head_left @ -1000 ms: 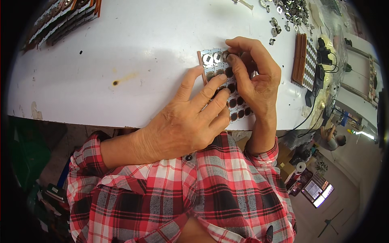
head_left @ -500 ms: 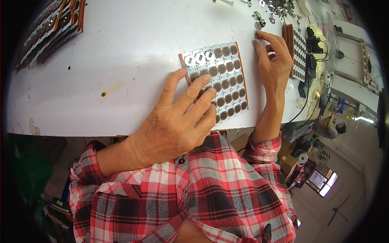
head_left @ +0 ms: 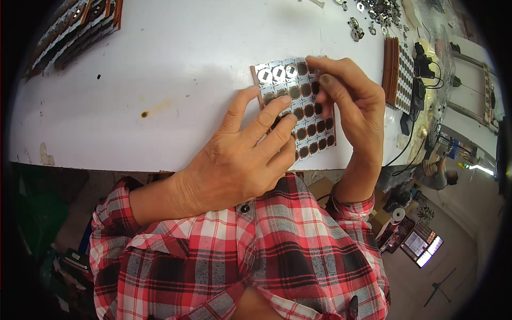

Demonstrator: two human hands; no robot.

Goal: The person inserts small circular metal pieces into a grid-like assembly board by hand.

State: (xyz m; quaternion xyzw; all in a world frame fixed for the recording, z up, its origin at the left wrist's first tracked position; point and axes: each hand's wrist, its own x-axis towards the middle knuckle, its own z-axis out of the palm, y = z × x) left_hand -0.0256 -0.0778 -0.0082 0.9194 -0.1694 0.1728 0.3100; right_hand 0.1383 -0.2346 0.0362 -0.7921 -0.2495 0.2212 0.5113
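A panel of small circuit boards [head_left: 313, 128] lies on the white table, with rows of dark round pads in orange rings. Three silvery round metal clips [head_left: 278, 73] sit side by side in its far row, at the left. My left hand [head_left: 234, 149] rests on the panel's left part with its fingers spread, hiding some of the pads. Over the panel's far right part, my right hand [head_left: 354, 101] has its thumb and forefinger curled toward each other beside the third clip. Whatever may be between those fingertips is too small or hidden to make out.
Loose metal clips [head_left: 381, 13] lie heaped at the far right. A stack of similar panels [head_left: 397, 74] stands at the right, with black plugs and cables [head_left: 421, 80] beyond. More panels [head_left: 74, 34] are stacked at the far left. Another person [head_left: 438, 176] is in the background right.
My right hand has moved left and nearer, from beside the loose clips to over the panel's far row. My left hand stays on the panel; the whole view has shifted slightly.
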